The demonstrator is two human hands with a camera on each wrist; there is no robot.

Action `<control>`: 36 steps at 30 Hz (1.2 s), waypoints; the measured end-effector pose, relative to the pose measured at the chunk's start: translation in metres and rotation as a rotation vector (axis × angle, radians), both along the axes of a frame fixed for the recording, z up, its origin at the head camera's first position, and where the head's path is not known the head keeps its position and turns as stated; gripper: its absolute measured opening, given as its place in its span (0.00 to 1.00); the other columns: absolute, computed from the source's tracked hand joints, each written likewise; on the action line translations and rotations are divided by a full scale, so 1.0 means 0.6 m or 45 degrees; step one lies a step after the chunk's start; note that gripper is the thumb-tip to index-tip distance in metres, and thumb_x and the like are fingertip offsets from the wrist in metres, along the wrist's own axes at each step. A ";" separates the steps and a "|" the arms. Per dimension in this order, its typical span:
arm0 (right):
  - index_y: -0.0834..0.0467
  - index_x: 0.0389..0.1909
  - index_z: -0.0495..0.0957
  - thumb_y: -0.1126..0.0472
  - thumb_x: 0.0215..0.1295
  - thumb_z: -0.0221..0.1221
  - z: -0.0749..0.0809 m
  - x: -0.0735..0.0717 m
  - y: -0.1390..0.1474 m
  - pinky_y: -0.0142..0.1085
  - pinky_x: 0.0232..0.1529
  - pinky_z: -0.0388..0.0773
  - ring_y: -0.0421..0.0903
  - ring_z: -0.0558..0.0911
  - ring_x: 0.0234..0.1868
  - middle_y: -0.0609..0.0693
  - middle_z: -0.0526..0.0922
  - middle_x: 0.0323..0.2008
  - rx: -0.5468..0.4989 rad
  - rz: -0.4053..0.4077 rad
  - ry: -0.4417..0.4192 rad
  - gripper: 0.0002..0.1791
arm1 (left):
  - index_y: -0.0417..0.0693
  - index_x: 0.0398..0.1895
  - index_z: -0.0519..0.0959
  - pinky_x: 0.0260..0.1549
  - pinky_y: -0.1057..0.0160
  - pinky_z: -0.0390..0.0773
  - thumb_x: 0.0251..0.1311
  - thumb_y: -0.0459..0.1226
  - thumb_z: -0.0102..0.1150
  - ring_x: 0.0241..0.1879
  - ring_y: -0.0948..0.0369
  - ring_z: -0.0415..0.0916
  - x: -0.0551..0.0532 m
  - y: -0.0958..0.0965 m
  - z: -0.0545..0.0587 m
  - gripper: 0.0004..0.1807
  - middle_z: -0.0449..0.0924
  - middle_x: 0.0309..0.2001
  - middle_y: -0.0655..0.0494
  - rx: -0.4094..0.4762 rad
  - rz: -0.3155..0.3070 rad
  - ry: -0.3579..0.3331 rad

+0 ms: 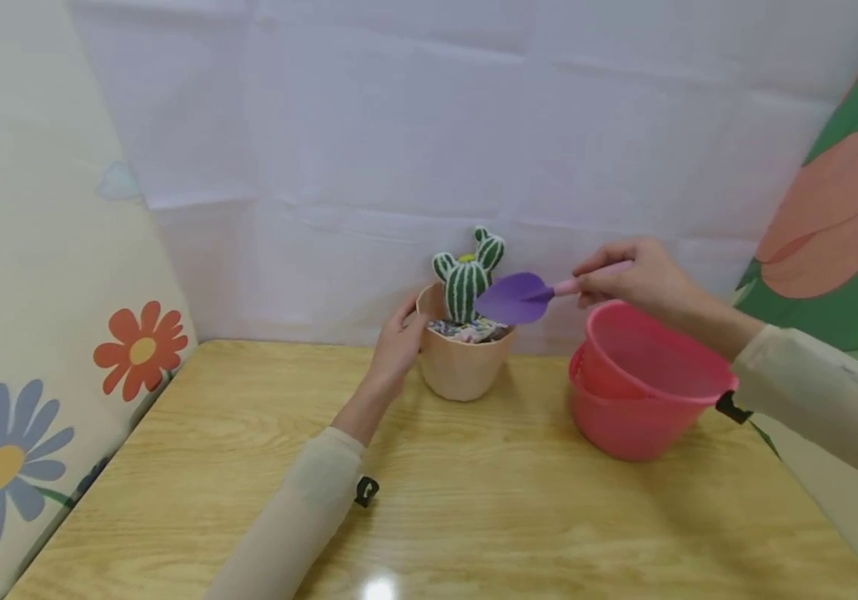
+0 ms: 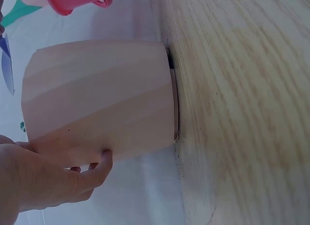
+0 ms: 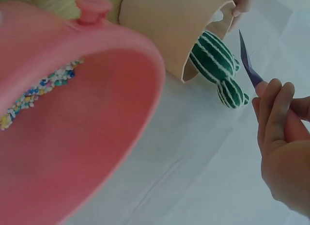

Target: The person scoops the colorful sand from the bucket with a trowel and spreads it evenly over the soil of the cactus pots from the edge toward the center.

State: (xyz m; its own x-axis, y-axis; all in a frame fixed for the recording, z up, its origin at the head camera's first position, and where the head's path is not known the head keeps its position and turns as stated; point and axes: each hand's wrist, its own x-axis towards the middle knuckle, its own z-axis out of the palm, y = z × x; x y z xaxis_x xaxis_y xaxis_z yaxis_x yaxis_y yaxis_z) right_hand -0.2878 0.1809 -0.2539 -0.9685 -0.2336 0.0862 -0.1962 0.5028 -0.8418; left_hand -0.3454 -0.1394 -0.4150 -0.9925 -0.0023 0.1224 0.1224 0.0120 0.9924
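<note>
A beige plant pot (image 1: 466, 371) stands upright on the table and holds a green-and-white toy cactus (image 1: 464, 292). My left hand (image 1: 398, 342) grips the pot's left side; in the left wrist view, fingers (image 2: 99, 171) curl against its wall. With my right hand (image 1: 634, 271) I hold a toy trowel by its pink handle. Its purple blade (image 1: 516, 298) is over the pot's right rim, in front of the cactus. Whether the blade carries anything cannot be seen. Below my right hand stands a pink bucket (image 1: 642, 417); the right wrist view shows small multicoloured pebbles (image 3: 41, 91) inside it.
The wooden table (image 1: 474, 517) reaches back to a white cloth (image 1: 368, 150) hung close behind the pot. Flower-printed panels (image 1: 23, 250) flank both sides. The bucket stands to the right of the pot, beneath my right forearm.
</note>
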 end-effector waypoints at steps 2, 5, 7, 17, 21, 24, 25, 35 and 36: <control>0.65 0.54 0.82 0.56 0.70 0.66 -0.005 0.006 0.006 0.40 0.41 0.86 0.57 0.87 0.43 0.58 0.88 0.41 -0.006 0.006 0.012 0.19 | 0.52 0.77 0.65 0.61 0.50 0.73 0.72 0.42 0.50 0.67 0.54 0.64 0.000 -0.002 -0.001 0.31 0.64 0.74 0.51 0.000 0.006 -0.011; 0.65 0.55 0.82 0.56 0.70 0.66 -0.011 0.017 0.016 0.40 0.44 0.85 0.56 0.86 0.45 0.57 0.88 0.42 0.001 -0.008 0.026 0.20 | 0.53 0.77 0.65 0.60 0.49 0.74 0.72 0.41 0.50 0.66 0.53 0.65 0.000 -0.003 -0.001 0.30 0.65 0.74 0.51 0.002 0.007 -0.018; 0.64 0.55 0.82 0.54 0.69 0.67 -0.014 0.025 0.025 0.39 0.47 0.84 0.56 0.86 0.46 0.56 0.88 0.43 0.004 -0.037 0.017 0.21 | 0.53 0.77 0.66 0.60 0.49 0.74 0.72 0.42 0.51 0.66 0.53 0.66 0.001 -0.004 -0.001 0.30 0.65 0.73 0.51 0.000 0.005 -0.026; 0.59 0.56 0.81 0.47 0.63 0.71 -0.011 0.062 0.074 0.39 0.44 0.85 0.52 0.86 0.47 0.53 0.89 0.43 0.025 -0.188 -0.018 0.27 | 0.48 0.75 0.67 0.57 0.50 0.77 0.71 0.41 0.52 0.64 0.53 0.69 0.003 -0.009 -0.006 0.30 0.68 0.72 0.49 0.024 -0.009 0.010; 0.61 0.55 0.82 0.49 0.62 0.72 -0.015 0.074 0.092 0.42 0.38 0.87 0.52 0.88 0.44 0.55 0.89 0.41 -0.071 -0.246 -0.032 0.26 | 0.45 0.73 0.70 0.56 0.52 0.77 0.69 0.43 0.57 0.61 0.54 0.72 0.003 -0.013 -0.004 0.30 0.71 0.69 0.47 0.020 0.033 0.015; 0.63 0.55 0.82 0.51 0.63 0.72 -0.020 0.083 0.107 0.44 0.35 0.87 0.53 0.88 0.42 0.56 0.89 0.41 -0.113 -0.275 -0.034 0.25 | 0.45 0.71 0.72 0.57 0.53 0.76 0.67 0.44 0.59 0.61 0.54 0.72 0.002 -0.016 -0.001 0.30 0.73 0.67 0.47 0.011 0.062 0.012; 0.63 0.55 0.82 0.51 0.63 0.72 -0.022 0.085 0.112 0.43 0.34 0.87 0.53 0.88 0.41 0.56 0.89 0.40 -0.106 -0.284 -0.028 0.25 | 0.45 0.70 0.73 0.58 0.53 0.76 0.67 0.44 0.59 0.61 0.55 0.72 0.003 -0.017 0.000 0.30 0.73 0.67 0.47 0.007 0.073 0.014; 0.67 0.58 0.79 0.52 0.69 0.67 -0.034 0.106 0.167 0.33 0.49 0.82 0.50 0.87 0.45 0.53 0.89 0.43 -0.063 -0.275 0.093 0.26 | 0.43 0.68 0.75 0.64 0.55 0.71 0.70 0.40 0.57 0.64 0.52 0.71 0.008 -0.014 0.023 0.24 0.74 0.65 0.49 0.003 0.129 0.123; 0.68 0.58 0.79 0.53 0.69 0.66 -0.035 0.109 0.173 0.32 0.49 0.82 0.50 0.87 0.44 0.53 0.89 0.43 -0.066 -0.279 0.103 0.26 | 0.43 0.68 0.75 0.64 0.55 0.71 0.70 0.39 0.57 0.64 0.52 0.71 0.009 -0.013 0.026 0.24 0.74 0.65 0.49 0.010 0.128 0.134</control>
State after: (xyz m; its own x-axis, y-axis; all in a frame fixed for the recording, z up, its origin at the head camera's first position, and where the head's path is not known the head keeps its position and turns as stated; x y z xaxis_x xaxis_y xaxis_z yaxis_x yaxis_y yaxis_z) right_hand -0.2225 0.2849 -0.2749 -0.9850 -0.0115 0.1721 -0.1550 0.4974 -0.8536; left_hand -0.3398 -0.1470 -0.3994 -0.9689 -0.1026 0.2254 0.2243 0.0219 0.9743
